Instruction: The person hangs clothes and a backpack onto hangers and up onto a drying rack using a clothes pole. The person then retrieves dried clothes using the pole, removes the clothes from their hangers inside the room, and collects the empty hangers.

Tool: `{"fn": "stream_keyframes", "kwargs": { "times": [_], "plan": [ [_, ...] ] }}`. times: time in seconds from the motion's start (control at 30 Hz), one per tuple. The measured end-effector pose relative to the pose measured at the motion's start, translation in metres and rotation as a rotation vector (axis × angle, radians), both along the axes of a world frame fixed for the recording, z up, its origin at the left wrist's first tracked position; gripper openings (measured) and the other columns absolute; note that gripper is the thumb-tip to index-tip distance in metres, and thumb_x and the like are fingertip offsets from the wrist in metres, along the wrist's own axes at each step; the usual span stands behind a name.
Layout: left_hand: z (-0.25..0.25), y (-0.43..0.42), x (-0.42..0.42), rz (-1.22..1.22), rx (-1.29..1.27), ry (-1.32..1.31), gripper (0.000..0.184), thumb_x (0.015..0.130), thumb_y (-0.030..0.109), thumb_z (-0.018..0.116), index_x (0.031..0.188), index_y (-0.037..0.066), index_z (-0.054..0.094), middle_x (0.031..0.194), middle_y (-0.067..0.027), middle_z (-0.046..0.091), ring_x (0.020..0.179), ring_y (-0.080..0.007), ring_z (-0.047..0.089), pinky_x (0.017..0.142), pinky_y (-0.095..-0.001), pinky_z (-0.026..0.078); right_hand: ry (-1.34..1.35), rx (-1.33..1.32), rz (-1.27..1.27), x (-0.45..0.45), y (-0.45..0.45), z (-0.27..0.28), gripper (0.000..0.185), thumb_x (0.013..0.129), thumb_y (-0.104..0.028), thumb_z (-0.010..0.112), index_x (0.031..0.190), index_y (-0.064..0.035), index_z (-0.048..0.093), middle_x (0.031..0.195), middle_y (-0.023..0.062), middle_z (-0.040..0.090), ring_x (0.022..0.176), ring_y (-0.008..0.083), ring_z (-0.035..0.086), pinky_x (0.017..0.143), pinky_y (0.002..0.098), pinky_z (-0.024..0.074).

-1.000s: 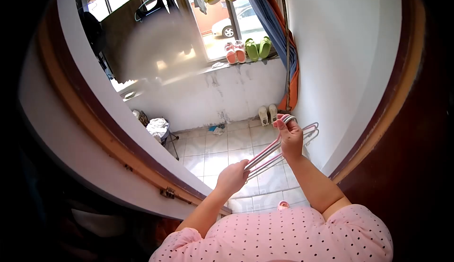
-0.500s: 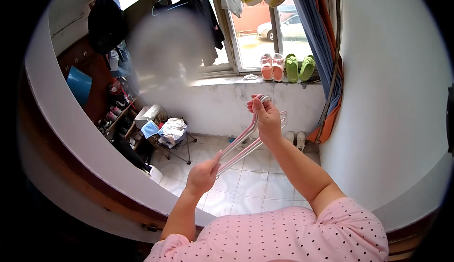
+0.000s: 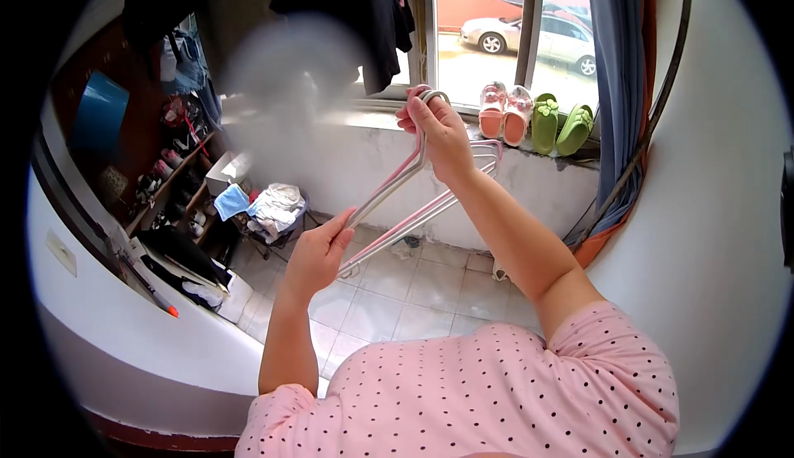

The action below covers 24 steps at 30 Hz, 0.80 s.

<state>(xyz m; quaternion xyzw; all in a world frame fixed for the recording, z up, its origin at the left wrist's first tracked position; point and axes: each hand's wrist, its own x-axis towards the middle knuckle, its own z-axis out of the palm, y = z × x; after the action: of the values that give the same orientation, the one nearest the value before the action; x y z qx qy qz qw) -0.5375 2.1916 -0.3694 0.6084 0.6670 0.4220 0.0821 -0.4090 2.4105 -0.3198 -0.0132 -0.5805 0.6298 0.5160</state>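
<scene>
Several thin clothes hangers, pink and pale grey, are bunched together and tilted in front of me. My right hand is closed around their hook end, just below the window sill. At the lower left end of the bundle, my left hand pinches the corner between thumb and fingers. The far corner of the hangers sticks out past my right wrist. Dark clothes hang beyond my hands at the upper middle. A round blurred patch covers part of that area.
Pink clogs and green slippers stand on the sill. Crumpled cloths lie on a low stool at left, beside a shoe shelf. A blue bucket is farther left. Curtains and a white wall border the right.
My view has shifted forward, nearer the window and sill. Both hands, still gripping the hangers, have moved up and left in view.
</scene>
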Motion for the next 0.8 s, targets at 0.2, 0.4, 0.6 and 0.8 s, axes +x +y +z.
{"fn": "stream_keyframes", "kwargs": {
  "times": [0.2,0.4,0.6,0.8],
  "plan": [
    [-0.048,0.054,-0.042,0.052,-0.256,-0.182,0.035,0.089,0.02,0.054,0.122,0.009,0.055,0.071,-0.0117,0.06,0.061,-0.0212,0.053,0.062,-0.0307,0.043,-0.212,-0.103,0.04,-0.053,0.064,-0.064,0.023,0.091,-0.01,0.055,0.11,0.0034,0.055,0.093,0.0076,0.062,0.087,0.0138,0.059,0.082,0.0271,0.0467],
    [-0.097,0.083,-0.069,0.304,-0.398,-0.229,0.033,0.088,0.019,0.056,0.118,0.004,0.057,0.082,-0.0137,0.064,0.07,-0.0203,0.057,0.068,-0.0306,0.045,-0.403,-0.134,0.257,-0.122,0.114,-0.115,0.026,0.091,-0.013,0.056,0.112,0.0029,0.055,0.099,0.0088,0.062,0.09,0.0155,0.059,0.085,0.0276,0.0452],
    [-0.147,0.086,-0.08,0.645,-0.257,-0.44,0.031,0.093,0.023,0.051,0.118,0.007,0.057,0.071,-0.0075,0.058,0.067,-0.0164,0.056,0.064,-0.0308,0.044,-0.696,0.236,0.339,-0.195,0.15,-0.16,0.039,0.088,-0.017,0.06,0.122,0.0015,0.053,0.111,0.0117,0.062,0.098,0.0182,0.06,0.085,0.0282,0.0467],
    [-0.169,0.071,-0.123,0.914,-0.233,-0.59,0.033,0.093,0.026,0.051,0.12,0.006,0.055,0.068,-0.0071,0.056,0.068,-0.0167,0.059,0.065,-0.0284,0.045,-0.93,0.299,0.518,-0.283,0.134,-0.212,0.048,0.087,-0.024,0.063,0.129,-0.0079,0.048,0.106,0.0087,0.062,0.095,0.0165,0.059,0.08,0.0286,0.048]
  ]
}}
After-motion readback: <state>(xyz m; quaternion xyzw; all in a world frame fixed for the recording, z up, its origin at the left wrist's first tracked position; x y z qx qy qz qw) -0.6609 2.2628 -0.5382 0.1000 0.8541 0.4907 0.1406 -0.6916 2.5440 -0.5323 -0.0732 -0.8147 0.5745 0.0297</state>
